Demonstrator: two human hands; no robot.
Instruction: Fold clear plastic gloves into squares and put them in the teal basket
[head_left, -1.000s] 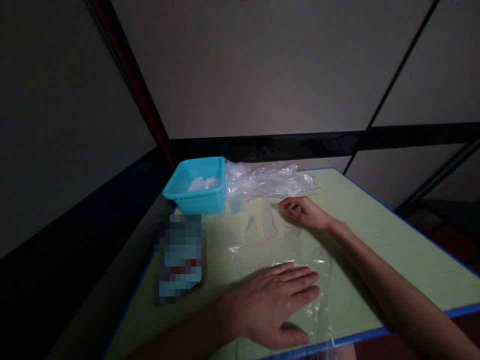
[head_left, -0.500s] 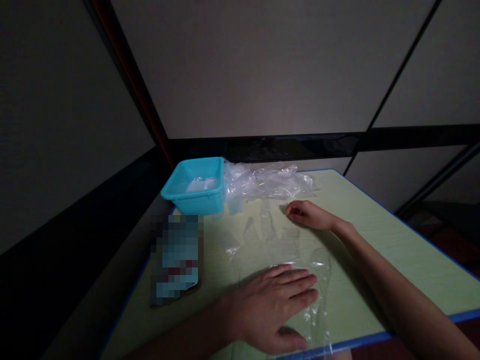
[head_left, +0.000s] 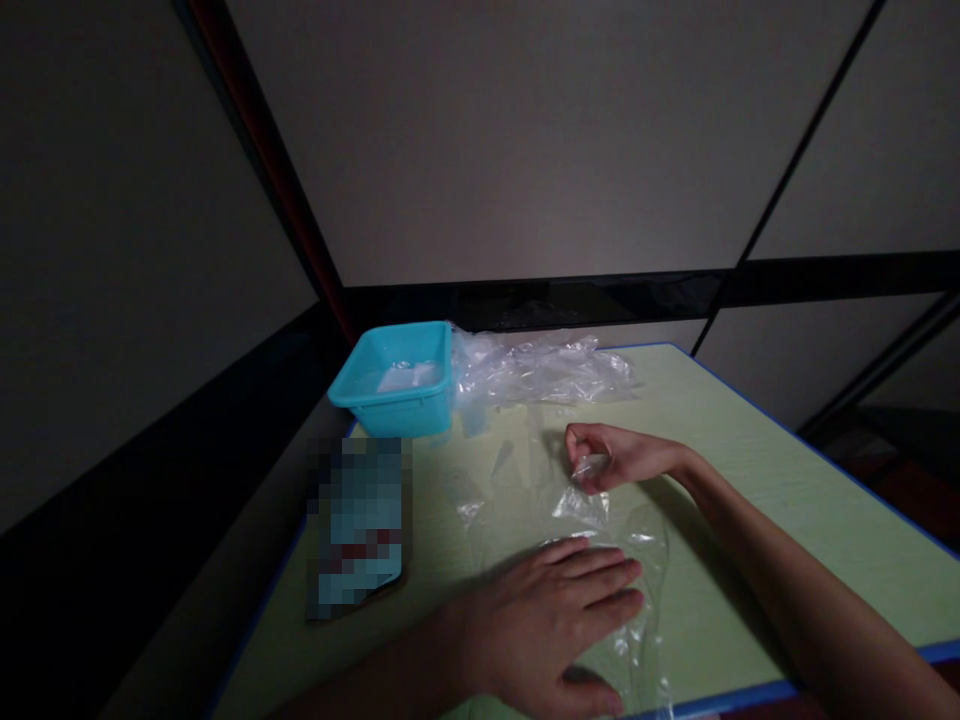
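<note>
A clear plastic bag (head_left: 641, 620) lies spread over the near part of the table. My left hand (head_left: 555, 620) rests flat on it, fingers stretched out. Farther off, my right hand (head_left: 619, 458) pinches a crumpled bit of clear plastic between thumb and fingers, and that bit stands up a little from the tabletop. Whether it belongs to the bag under my left hand or to a separate bag, I cannot tell, as the film is see-through.
A turquoise plastic basin (head_left: 397, 405) with something clear and white inside stands at the back left. Beside it lies a heap of crumpled clear plastic bags (head_left: 547, 370). A pixelated flat object (head_left: 360, 540) is at the left edge of the pale green table (head_left: 750, 480).
My right hand has come slightly nearer and turned, and its fingers now hold a raised, crumpled piece of plastic. My left hand stays flat on the bag. The view has shifted slightly.
</note>
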